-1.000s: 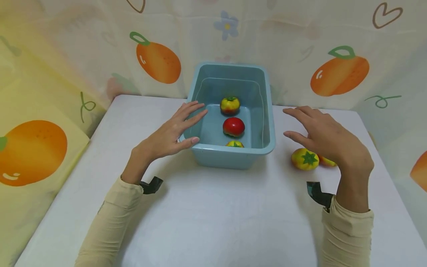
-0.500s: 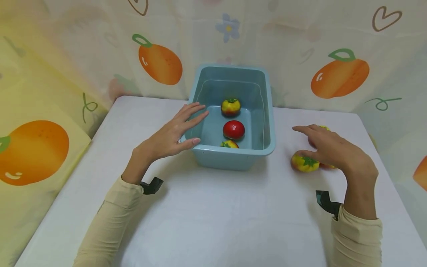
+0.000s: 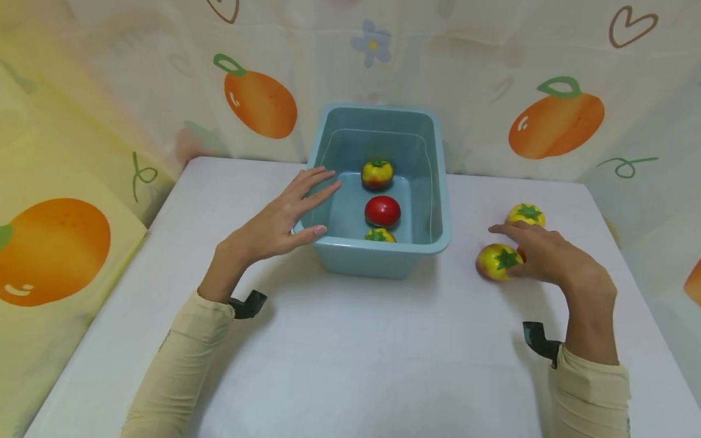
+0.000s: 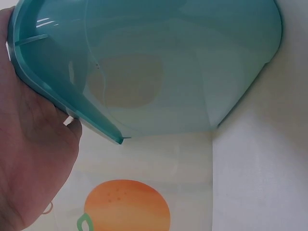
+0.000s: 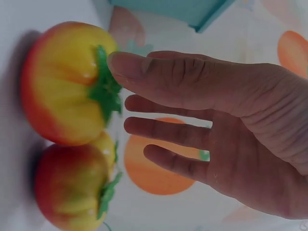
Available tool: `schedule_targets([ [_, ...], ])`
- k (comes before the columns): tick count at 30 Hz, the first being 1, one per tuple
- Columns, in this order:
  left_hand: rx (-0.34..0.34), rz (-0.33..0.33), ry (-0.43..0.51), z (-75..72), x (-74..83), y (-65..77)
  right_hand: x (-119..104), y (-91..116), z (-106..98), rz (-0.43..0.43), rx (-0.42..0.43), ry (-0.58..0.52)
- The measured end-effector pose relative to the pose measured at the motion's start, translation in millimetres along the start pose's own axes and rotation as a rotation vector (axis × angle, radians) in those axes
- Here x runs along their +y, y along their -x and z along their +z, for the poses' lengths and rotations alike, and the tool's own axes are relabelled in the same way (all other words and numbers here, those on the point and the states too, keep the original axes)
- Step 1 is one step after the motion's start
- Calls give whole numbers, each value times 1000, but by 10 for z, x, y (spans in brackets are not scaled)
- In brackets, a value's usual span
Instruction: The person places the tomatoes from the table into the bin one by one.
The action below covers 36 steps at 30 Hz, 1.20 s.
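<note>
Your right hand (image 3: 564, 261) hung right of the blue bin (image 3: 372, 263), fingers extended and holding nothing, its thumb over the nearest tomato's (image 3: 491, 263) leafy top; you couldn't tell whether they touched. That tomato sat on the worktop (image 3: 350, 365), right of the bin's near end. The far tomato (image 3: 526, 213) lay farther right of the bin, and the third tomato (image 5: 70, 187) showed in the right-wrist view. Your left hand (image 3: 276, 220) rested along the bin's left rim, fingers straight, not curled round it. The glossy tomatoes looked artificial: probably light, stiff, rather slippery, hard to bruise but quick to roll. Your surest hold was likely round the widest part, thumb toward the bin, fingers opposite, clear of the leaf.
</note>
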<state>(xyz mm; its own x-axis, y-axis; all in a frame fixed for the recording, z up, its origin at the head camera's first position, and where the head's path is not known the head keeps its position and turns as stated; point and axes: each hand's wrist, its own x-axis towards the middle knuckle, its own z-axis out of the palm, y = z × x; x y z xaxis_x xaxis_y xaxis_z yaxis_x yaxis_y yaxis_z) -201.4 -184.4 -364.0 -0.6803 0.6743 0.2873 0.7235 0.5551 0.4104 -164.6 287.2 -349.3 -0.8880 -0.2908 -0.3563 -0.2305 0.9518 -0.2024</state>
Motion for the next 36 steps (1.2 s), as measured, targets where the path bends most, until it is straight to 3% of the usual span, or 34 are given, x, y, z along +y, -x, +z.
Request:
schedule_targets([
  [5, -1, -4, 0, -2, -1, 5, 24, -8, 76, 32, -40, -11],
  [11, -7, -3, 0, -25, 13, 4, -2, -55, 155, -10, 3, 3],
  [29, 2, 14, 1, -1, 4, 4, -27, -125, 176, 10, 22, 45],
  [36, 5, 14, 3, 8, -1, 8, -72, -99, 43, -65, 160, 103],
])
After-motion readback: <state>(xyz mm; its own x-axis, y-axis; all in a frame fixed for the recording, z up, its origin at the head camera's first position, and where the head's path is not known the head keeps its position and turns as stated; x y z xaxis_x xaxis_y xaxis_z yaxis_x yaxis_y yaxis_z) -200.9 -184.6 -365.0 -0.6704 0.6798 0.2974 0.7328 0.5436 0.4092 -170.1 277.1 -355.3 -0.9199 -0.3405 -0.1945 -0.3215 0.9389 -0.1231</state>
